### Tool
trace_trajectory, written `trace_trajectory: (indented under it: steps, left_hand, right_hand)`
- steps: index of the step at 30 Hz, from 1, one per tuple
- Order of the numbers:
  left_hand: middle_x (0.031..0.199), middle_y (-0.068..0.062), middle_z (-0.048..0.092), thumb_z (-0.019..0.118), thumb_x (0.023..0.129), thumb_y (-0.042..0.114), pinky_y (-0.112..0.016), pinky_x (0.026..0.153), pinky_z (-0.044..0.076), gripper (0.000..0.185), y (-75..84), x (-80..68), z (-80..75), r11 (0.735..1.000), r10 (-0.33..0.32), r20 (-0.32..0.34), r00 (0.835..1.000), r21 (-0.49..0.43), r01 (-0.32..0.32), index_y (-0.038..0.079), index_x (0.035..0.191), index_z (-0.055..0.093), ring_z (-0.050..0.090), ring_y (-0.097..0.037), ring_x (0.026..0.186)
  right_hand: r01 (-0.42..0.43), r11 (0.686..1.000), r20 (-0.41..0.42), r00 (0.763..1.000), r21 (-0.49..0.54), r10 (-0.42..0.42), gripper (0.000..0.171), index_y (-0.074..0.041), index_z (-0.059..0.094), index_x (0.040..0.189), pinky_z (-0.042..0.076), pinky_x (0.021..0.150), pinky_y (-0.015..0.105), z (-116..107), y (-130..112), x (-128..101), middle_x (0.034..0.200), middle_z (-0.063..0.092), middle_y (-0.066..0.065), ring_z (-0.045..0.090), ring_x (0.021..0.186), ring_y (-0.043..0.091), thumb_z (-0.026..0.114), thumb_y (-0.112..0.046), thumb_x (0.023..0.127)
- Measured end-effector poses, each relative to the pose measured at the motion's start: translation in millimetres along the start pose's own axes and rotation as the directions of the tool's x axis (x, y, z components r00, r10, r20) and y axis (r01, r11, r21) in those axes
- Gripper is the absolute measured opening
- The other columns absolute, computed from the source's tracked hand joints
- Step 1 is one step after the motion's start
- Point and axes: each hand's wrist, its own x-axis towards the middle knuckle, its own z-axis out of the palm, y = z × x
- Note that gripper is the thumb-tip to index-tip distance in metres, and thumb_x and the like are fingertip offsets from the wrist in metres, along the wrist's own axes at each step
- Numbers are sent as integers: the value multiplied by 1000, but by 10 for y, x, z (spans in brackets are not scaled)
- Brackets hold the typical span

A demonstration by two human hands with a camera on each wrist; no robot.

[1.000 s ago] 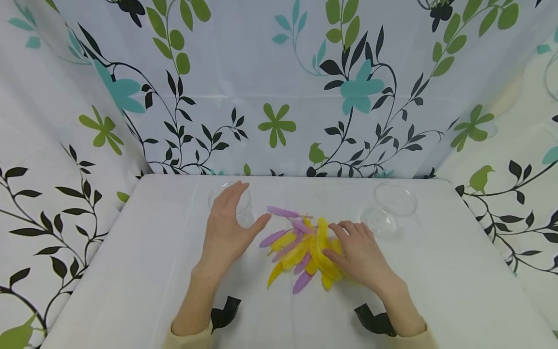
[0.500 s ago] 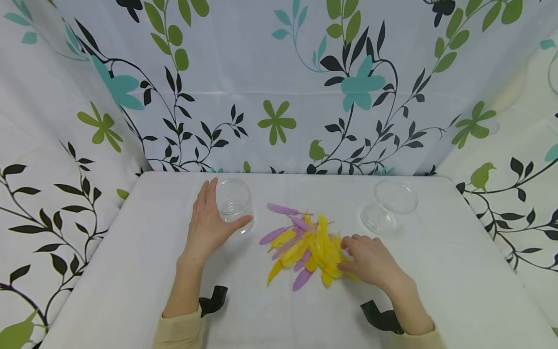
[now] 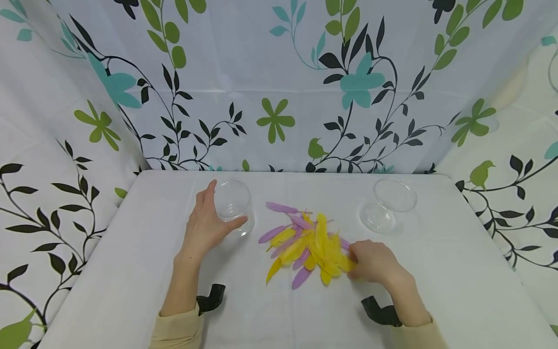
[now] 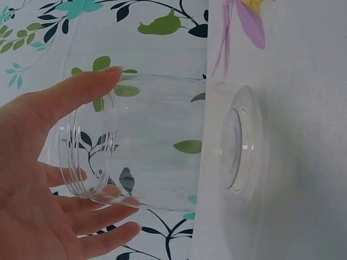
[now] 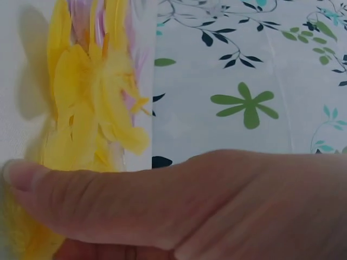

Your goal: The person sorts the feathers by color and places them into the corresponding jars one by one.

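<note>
A pile of yellow and purple feathers (image 3: 305,242) lies in the middle of the white table. At its right end my right hand (image 3: 375,261) has its fingers curled in and pinches a yellow feather (image 5: 32,233) under the thumb; the other fingertips are mostly hidden. My left hand (image 3: 205,223) holds a clear jar (image 3: 235,201) that stands upright at the back left. In the left wrist view the thumb lies along one side of the jar (image 4: 157,141) near its rim, with the fingers round the opposite side.
A second clear jar (image 3: 394,196) stands at the back right of the white table (image 3: 279,320). A patterned curtain (image 3: 279,72) with leaves and flowers hangs behind the table and along both sides. Black curved wrist mounts (image 3: 211,298) stick out near both sleeves.
My left hand has moved left and settled round the left jar. My right hand has drawn back to the right edge of the feather pile, its fingers closing on the feathers.
</note>
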Motion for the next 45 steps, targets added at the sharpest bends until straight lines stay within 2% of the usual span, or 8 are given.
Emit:
trace_trajectory:
  steps: [6,9,19,29,36,45]
  left_hand:
    - [156,-19,29,81,77,49,-70,102,40,113,27,-25,-26,1000,1,69,998,26,-3,18,161,11,46,-48,130]
    - [156,-17,29,81,77,49,-69,102,41,113,40,-35,-35,999,7,92,996,34,-10,18,161,11,46,-48,130]
    - [156,-17,29,81,78,51,-68,102,41,112,62,-54,-72,998,23,117,993,49,-29,14,160,14,45,-48,130]
    - [157,-15,28,81,76,52,-67,103,41,112,84,-74,-61,999,21,142,990,41,-27,12,159,16,44,-47,132]
    - [156,-14,29,82,76,51,-66,101,43,111,79,-84,-84,998,32,146,989,42,-39,11,157,18,46,-45,130]
    - [155,-14,30,81,77,51,-65,102,43,109,82,-89,-96,998,43,151,988,34,-49,10,157,19,47,-44,130]
  right_hand:
    - [-6,999,28,1000,41,5,24,-8,66,90,46,66,32,8,59,26,74,55,1,49,69,19,85,-18,78]
    - [6,998,25,1000,69,-8,20,-9,65,85,44,62,31,-10,95,6,72,54,1,49,67,19,83,-16,79]
    - [84,991,-49,996,107,-80,16,-12,64,77,40,58,30,-181,236,-76,68,53,-2,47,63,16,78,-15,84]
    - [144,978,-139,983,150,-123,11,-13,67,84,41,58,28,-303,272,-149,69,59,-5,48,63,14,75,-18,89]
    - [187,966,-221,964,177,-146,9,-11,70,90,43,57,25,-331,186,-135,73,61,-6,49,64,13,72,-20,92]
    - [293,920,-338,920,259,-198,8,-11,72,95,43,54,23,-313,87,-95,74,61,-5,51,68,13,70,-20,94]
